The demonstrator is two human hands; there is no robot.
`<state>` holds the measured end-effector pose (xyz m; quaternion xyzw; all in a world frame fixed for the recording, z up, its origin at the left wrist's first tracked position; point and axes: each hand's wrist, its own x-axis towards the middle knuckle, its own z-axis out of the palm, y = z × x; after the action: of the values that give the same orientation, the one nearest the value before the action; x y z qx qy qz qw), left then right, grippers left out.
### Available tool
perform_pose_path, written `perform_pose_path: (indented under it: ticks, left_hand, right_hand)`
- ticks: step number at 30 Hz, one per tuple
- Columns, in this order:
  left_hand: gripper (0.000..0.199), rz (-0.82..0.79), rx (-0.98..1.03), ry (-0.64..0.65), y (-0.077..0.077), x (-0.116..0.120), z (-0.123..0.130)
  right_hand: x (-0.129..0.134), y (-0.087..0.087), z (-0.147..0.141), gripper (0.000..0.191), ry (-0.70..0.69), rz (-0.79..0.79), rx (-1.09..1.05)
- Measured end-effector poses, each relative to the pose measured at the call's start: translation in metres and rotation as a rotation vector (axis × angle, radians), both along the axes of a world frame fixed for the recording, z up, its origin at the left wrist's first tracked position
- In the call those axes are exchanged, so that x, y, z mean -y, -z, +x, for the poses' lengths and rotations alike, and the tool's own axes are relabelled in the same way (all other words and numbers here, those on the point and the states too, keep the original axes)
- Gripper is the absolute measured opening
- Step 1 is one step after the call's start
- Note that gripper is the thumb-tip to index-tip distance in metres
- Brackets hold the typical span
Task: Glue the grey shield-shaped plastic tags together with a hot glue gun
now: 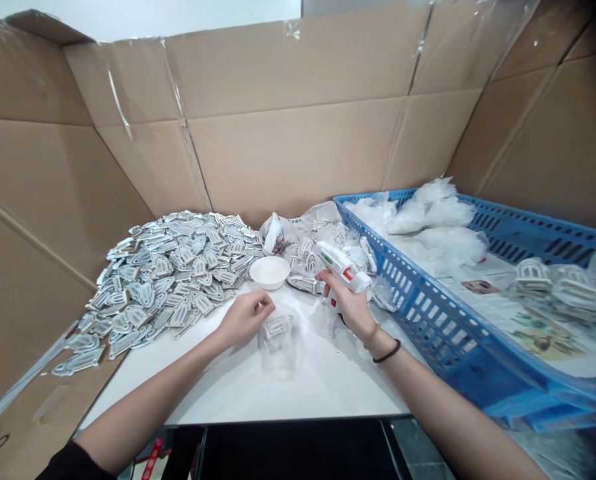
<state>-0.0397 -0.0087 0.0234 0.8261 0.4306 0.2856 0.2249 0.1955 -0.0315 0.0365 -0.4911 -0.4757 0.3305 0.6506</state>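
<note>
My right hand [351, 307] grips a white gun-shaped tool [342, 264] with green and orange-red marks; its nose points up and left above the table. My left hand [245, 319] is closed, thumb and forefinger pinched together. Whatever they hold, if anything, is too small to make out. Just right of and below those fingertips, a clear plastic bag [278, 340] lies on the white table [228, 393] with pale, striped flat pieces in it. Behind my left hand stands a small white bowl [269, 273].
A big heap of grey-white arched pieces [178, 267] covers the table's left. Bagged pieces [311, 250] lie behind the bowl. To the right, a blue crate [428, 333] holds clear plastic bags [435, 227] and packed pieces [568, 287]. Cardboard walls [293, 147] enclose the back and sides.
</note>
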Motion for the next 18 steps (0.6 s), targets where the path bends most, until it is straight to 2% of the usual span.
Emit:
perform_pose_path:
  ticks: [2,7,12,16,18]
  left_hand:
    - [0.025,0.115,0.066,-0.05,-0.01,-0.004,-0.004]
    - [0.024,0.294,0.195,-0.078,-0.031,-0.001,-0.012]
    - [0.024,0.341,0.396,-0.213,-0.025,-0.003,-0.018]
    - [0.022,0.291,0.434,-0.172,-0.017,-0.006,-0.02]
    - [0.018,0.294,0.493,-0.145,-0.018,-0.007,-0.02]
  right_hand:
    - [0.001,0.0,-0.001,0.023,-0.015,-0.014,0.014]
    - [0.003,0.002,-0.004,0.024,-0.027,-0.056,0.033]
    - [0.003,0.004,-0.006,0.023,-0.031,-0.079,0.047]
    - [0.002,0.007,-0.006,0.021,-0.045,-0.086,0.067]
    - [0.0,0.01,-0.005,0.02,-0.062,-0.081,0.093]
